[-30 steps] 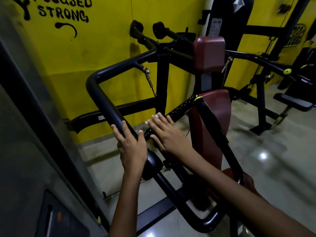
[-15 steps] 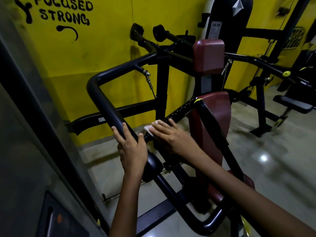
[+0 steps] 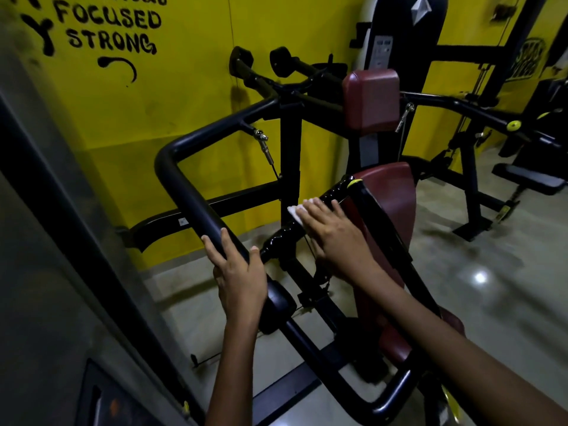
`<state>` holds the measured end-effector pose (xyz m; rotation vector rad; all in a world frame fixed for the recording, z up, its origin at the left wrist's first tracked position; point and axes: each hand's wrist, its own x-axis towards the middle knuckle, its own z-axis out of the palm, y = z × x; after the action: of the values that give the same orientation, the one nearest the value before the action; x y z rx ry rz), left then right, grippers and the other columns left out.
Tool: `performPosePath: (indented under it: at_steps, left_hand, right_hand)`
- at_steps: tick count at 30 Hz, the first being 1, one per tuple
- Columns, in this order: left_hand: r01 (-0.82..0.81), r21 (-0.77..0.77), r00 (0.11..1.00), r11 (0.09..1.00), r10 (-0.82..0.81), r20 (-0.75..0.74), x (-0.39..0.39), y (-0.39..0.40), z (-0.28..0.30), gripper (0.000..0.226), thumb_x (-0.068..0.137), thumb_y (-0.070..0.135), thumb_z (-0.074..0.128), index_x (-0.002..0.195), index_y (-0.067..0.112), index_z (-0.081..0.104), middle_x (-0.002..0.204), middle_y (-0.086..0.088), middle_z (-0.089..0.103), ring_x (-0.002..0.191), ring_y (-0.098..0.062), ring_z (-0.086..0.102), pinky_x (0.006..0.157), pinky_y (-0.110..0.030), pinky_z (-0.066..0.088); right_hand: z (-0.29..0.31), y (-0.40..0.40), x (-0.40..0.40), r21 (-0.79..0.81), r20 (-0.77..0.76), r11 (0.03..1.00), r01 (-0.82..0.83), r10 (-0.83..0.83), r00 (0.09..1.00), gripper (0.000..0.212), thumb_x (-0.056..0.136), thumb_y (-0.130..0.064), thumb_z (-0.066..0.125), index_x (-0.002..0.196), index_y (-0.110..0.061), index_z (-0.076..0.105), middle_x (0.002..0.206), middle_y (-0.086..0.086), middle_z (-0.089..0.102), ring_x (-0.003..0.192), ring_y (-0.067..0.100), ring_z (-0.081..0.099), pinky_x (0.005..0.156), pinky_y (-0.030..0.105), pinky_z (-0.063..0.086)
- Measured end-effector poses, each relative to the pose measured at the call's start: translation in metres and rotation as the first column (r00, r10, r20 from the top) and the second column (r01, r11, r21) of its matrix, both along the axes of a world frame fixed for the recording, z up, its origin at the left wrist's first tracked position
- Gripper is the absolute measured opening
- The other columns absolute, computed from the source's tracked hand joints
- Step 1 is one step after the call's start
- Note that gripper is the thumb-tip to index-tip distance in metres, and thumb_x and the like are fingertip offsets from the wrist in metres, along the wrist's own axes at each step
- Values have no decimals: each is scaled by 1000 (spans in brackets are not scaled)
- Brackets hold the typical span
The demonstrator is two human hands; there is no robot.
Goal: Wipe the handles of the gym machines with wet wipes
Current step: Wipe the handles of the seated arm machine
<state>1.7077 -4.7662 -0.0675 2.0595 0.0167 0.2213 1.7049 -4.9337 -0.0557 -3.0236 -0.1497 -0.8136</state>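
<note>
The right hand (image 3: 335,238) is pressing a white wet wipe (image 3: 296,212) flat on the bumpy black handle (image 3: 307,222) of the gym machine. Its fingers are lying straight and together on top of the wipe, not curling round the handle. Only a small corner of the wipe is peeking out past the fingertips.

The left hand (image 3: 241,276) is resting on the thick black bar (image 3: 196,201) just beside the handle, with fingers on one side and thumb on the other. It seems to be keeping the machine arm from swinging.

Here is what could be going wrong. The wipe is only being pushed down, not held tight. If the hand is sliding fast over the bumps, the wipe could be bunching up or slipping out and falling to the shiny floor (image 3: 491,287), where it would get dirty.

The flat hand is touching only the top of the handle. The underside could be getting missed, I think, unless the fingers wrap round.

A thin cable (image 3: 272,161) is hanging close behind the handle. Fingers could be catching on it if the wiping goes too far that way.

If the left hand lets go, the arm might be moving and bumping the red seat pad (image 3: 393,192).
</note>
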Motion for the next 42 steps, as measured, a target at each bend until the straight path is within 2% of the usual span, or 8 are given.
performPosePath:
  at_steps: [6, 12, 18, 22, 25, 31, 35, 42]
  left_hand:
    - [-3, -17, 1000, 1000, 3, 7, 3, -1, -4, 60, 98, 30, 45, 151, 23, 16, 158, 4, -10, 137, -33, 28, 103, -39, 33]
    - [-11, 21, 1000, 1000, 11, 25, 7, -2, -9, 62, 98, 29, 47, 151, 22, 16, 158, 1, -11, 139, -33, 25, 105, -41, 31]
    - [-50, 172, 999, 984, 52, -12, 1, -4, -5, 62, 99, 35, 43, 151, 23, 12, 159, -1, -9, 136, -36, 29, 101, -42, 35]
    - [-104, 359, 990, 928, 133, -56, -4, -12, 2, 60, 100, 38, 36, 152, 21, 11, 159, -5, -7, 135, -38, 31, 101, -44, 35]
    - [-127, 409, 980, 904, 178, -90, -10, -23, 4, 62, 100, 41, 36, 152, 21, 9, 159, -5, -9, 134, -40, 31, 102, -45, 33]
    - [-217, 480, 943, 850, 309, -121, -25, -41, 7, 61, 99, 39, 36, 152, 25, 10, 159, -7, -5, 131, -41, 36, 101, -43, 35]
    - [-263, 503, 929, 823, 356, -96, -39, -51, 8, 59, 99, 35, 39, 152, 25, 14, 159, -10, 3, 131, -40, 37, 99, -42, 37]
    - [-332, 539, 908, 774, 416, -38, -49, -60, 9, 65, 93, 37, 46, 151, 26, 18, 156, -13, 16, 124, -40, 44, 95, -41, 39]
  right_hand:
    - [-12, 10, 0, -65, 65, 998, -1, 6, 998, 52, 79, -17, 39, 129, -8, 55, 131, 11, 57, 124, 27, 51, 104, 46, 29]
    - [-17, 14, 6, -10, 131, 1000, 29, -27, 991, 73, 52, 1, 80, 122, -2, 60, 124, 16, 60, 117, 32, 56, 99, 50, 33]
    - [-12, 8, -2, -41, 67, 997, -67, 70, 995, 78, 40, 0, 87, 114, 2, 64, 115, 19, 65, 107, 30, 63, 90, 44, 48]
    - [-1, 5, -4, -61, 85, 989, -134, 139, 987, 46, 61, 8, 55, 106, 8, 65, 106, 26, 66, 98, 36, 66, 82, 46, 52]
    - [17, 3, -12, -15, -16, 984, -179, 179, 984, 48, 85, 2, 24, 122, 4, 56, 122, 23, 58, 117, 34, 55, 103, 39, 39]
    - [44, -29, -39, 75, -60, 942, -327, 332, 941, 42, 93, 2, 38, 127, -13, 56, 126, 8, 58, 121, 32, 48, 94, 36, 40]
    - [50, -57, -47, 127, 17, 884, -451, 452, 892, 53, 89, 10, 38, 133, -15, 51, 137, 7, 51, 131, 32, 41, 104, 40, 36]
    - [63, -119, -41, 353, 339, 732, -583, 481, 809, 41, 79, 10, 57, 116, -5, 64, 116, 14, 66, 105, 32, 63, 103, 41, 40]
